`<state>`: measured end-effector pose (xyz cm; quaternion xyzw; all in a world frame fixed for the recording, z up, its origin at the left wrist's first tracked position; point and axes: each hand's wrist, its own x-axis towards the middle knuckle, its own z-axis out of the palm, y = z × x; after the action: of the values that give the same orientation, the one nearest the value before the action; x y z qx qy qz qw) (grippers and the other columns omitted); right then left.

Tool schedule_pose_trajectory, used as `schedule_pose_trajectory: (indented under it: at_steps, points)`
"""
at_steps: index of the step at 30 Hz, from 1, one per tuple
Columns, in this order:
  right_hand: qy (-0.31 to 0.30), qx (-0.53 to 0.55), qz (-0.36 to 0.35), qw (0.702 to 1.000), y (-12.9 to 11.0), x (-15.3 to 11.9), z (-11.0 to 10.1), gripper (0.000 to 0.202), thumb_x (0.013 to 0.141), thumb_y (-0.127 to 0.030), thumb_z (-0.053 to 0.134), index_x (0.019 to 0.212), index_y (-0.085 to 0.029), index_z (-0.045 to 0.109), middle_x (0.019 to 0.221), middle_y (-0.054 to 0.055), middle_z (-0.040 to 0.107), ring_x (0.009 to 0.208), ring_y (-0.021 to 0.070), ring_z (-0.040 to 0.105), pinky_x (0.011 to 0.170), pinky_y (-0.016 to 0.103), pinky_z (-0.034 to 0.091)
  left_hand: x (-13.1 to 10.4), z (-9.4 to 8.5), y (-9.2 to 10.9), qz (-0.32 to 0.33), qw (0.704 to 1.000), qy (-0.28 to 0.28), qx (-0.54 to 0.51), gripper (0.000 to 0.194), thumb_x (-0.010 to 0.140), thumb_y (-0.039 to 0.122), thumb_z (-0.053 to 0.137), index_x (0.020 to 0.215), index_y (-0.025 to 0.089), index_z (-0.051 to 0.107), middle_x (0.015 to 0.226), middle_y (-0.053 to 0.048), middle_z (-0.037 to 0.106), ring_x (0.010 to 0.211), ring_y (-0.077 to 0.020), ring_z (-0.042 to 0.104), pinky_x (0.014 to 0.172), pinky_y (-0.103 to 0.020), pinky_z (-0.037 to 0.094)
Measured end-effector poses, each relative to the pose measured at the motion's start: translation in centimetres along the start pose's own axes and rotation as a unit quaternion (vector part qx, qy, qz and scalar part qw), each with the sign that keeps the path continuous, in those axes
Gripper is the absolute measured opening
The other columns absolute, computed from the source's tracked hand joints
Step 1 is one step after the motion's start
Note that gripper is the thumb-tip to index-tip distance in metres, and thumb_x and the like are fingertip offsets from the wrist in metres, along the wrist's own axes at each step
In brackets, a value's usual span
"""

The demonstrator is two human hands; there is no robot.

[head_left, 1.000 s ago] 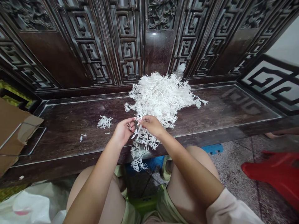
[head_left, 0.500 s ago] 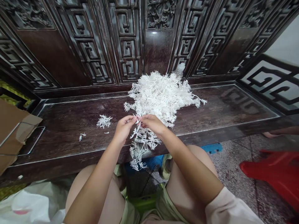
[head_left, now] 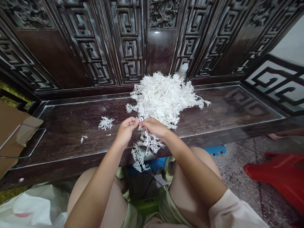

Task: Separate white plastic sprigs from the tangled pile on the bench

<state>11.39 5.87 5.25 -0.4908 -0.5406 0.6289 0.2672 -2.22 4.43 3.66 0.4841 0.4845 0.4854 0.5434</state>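
My left hand point(head_left: 125, 130) and my right hand point(head_left: 154, 127) meet at the near edge of a big heap of white plastic twigs point(head_left: 163, 98), with thumbs and fingers pinched together. White plastic sprigs point(head_left: 148, 142) with needle-like tips hang below my right hand, over the bench's front edge. A white twig seems to be pinched between the two hands, but the fingers cover most of it. To the left of my left hand lies a small clump of white needle tips point(head_left: 105, 123), with a tiny loose scrap point(head_left: 83, 138) nearer the front.
The dark wooden bench point(head_left: 225, 117) has a carved back. A clear bottle with a white cap point(head_left: 184, 68) stands behind the heap. At far left are a cardboard box point(head_left: 11, 126) and a wire frame point(head_left: 39, 142). A white bag point(head_left: 35, 205) lies below; a red stool point(head_left: 277, 174) stands right.
The white twig that pointed down between my hands no longer shows there. My right hand has turned and dropped slightly, fingers curled in more. My left hand is nearly still.
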Motion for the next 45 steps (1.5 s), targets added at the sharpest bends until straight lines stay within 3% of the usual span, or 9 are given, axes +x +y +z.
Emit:
schedule_pose_trajectory:
  at_steps: [16, 18, 20, 22, 24, 26, 31, 40, 45]
  points:
    - [0.091, 0.038, -0.051, 0.994, 0.4, 0.4, 2.3, 0.021, 0.07, -0.027, 0.042, 0.051, -0.019, 0.038, 0.045, -0.005, 0.035, 0.043, 0.0072, 0.031, 0.043, 0.023, 0.022, -0.6, 2.0, -0.5, -0.016, 0.981, 0.101, -0.164, 0.02, 0.071, 0.023, 0.059, 0.059, 0.015, 0.045, 0.059, 0.003, 0.046, 0.053, -0.006, 0.039, 0.052, -0.018, 0.03]
    - [0.089, 0.064, -0.048, 0.993, 0.2, 0.1, 2.1, 0.02, 0.071, -0.026, 0.042, 0.052, -0.019, 0.037, 0.045, -0.005, 0.035, 0.043, 0.007, 0.031, 0.045, 0.023, 0.024, 0.1, 0.8, -0.4, -0.048, 0.968, 0.148, -0.199, 0.017, 0.07, 0.016, 0.057, 0.059, 0.015, 0.045, 0.058, 0.003, 0.045, 0.049, -0.0049, 0.037, 0.049, -0.018, 0.029]
    - [0.078, 0.104, -0.053, 0.99, -0.1, -0.5, 1.2, 0.018, 0.071, -0.025, 0.042, 0.055, -0.019, 0.038, 0.047, -0.005, 0.033, 0.044, 0.0066, 0.031, 0.047, 0.023, 0.027, 1.0, -1.6, 0.1, -0.072, 0.935, 0.249, -0.242, 0.016, 0.069, 0.008, 0.054, 0.059, 0.015, 0.044, 0.053, 0.005, 0.04, 0.042, -0.0031, 0.03, 0.046, -0.017, 0.026]
    - [0.108, 0.141, -0.06, 0.982, -0.6, -1.1, -0.3, 0.013, 0.071, -0.024, 0.043, 0.059, -0.019, 0.04, 0.049, -0.006, 0.032, 0.043, 0.0062, 0.03, 0.049, 0.024, 0.029, 1.5, -4.3, 0.9, -0.017, 0.913, 0.308, -0.268, 0.015, 0.072, 0.008, 0.052, 0.061, 0.015, 0.045, 0.054, 0.006, 0.038, 0.041, -0.0021, 0.025, 0.046, -0.016, 0.027]
    - [0.186, 0.127, -0.085, 0.971, -1.1, -1.6, -1.8, 0.014, 0.071, -0.023, 0.043, 0.058, -0.018, 0.041, 0.051, -0.005, 0.034, 0.045, 0.0065, 0.032, 0.049, 0.024, 0.028, 1.6, -6.2, 1.7, -0.019, 0.928, 0.253, -0.274, 0.01, 0.073, 0.01, 0.051, 0.064, 0.014, 0.048, 0.053, 0.005, 0.035, 0.042, -0.0029, 0.028, 0.047, -0.016, 0.03]
    - [0.182, 0.071, -0.073, 0.978, -1.3, -1.6, -2.7, 0.017, 0.073, -0.026, 0.046, 0.058, -0.018, 0.042, 0.053, -0.003, 0.04, 0.049, 0.0078, 0.037, 0.052, 0.025, 0.03, 1.4, -6.5, 2.4, -0.066, 0.935, 0.184, -0.297, 0.009, 0.073, 0.012, 0.048, 0.064, 0.014, 0.049, 0.051, 0.005, 0.032, 0.043, -0.0045, 0.031, 0.046, -0.017, 0.031]
    - [0.102, -0.032, -0.047, 0.993, -0.5, -0.8, -1.3, 0.026, 0.074, -0.037, 0.05, 0.057, -0.019, 0.04, 0.052, -0.004, 0.042, 0.049, 0.0087, 0.04, 0.055, 0.026, 0.033, 1.0, -3.4, 1.9, -0.181, 0.919, 0.063, -0.345, 0.01, 0.07, 0.013, 0.04, 0.062, 0.013, 0.046, 0.058, -0.002, 0.04, 0.051, -0.0095, 0.043, 0.049, -0.022, 0.037]
    - [0.067, -0.051, -0.054, 0.995, 1.4, 0.3, 0.7, 0.022, 0.073, -0.036, 0.047, 0.06, -0.019, 0.041, 0.049, -0.006, 0.04, 0.047, 0.0087, 0.04, 0.051, 0.024, 0.031, 0.5, -1.5, 0.7, -0.24, 0.894, 0.045, -0.376, 0.015, 0.068, 0.016, 0.038, 0.069, 0.011, 0.051, 0.067, -0.008, 0.051, 0.061, -0.0151, 0.053, 0.055, -0.026, 0.043]
    - [0.066, -0.055, -0.057, 0.995, 1.6, 0.5, 0.8, 0.023, 0.073, -0.036, 0.047, 0.06, -0.019, 0.04, 0.05, -0.006, 0.039, 0.048, 0.0087, 0.04, 0.054, 0.024, 0.033, 0.6, -1.2, 0.5, -0.227, 0.916, 0.046, -0.326, 0.024, 0.077, 0.029, 0.047, 0.058, 0.013, 0.047, 0.048, 0.003, 0.034, 0.042, -0.0053, 0.034, 0.043, -0.018, 0.03]
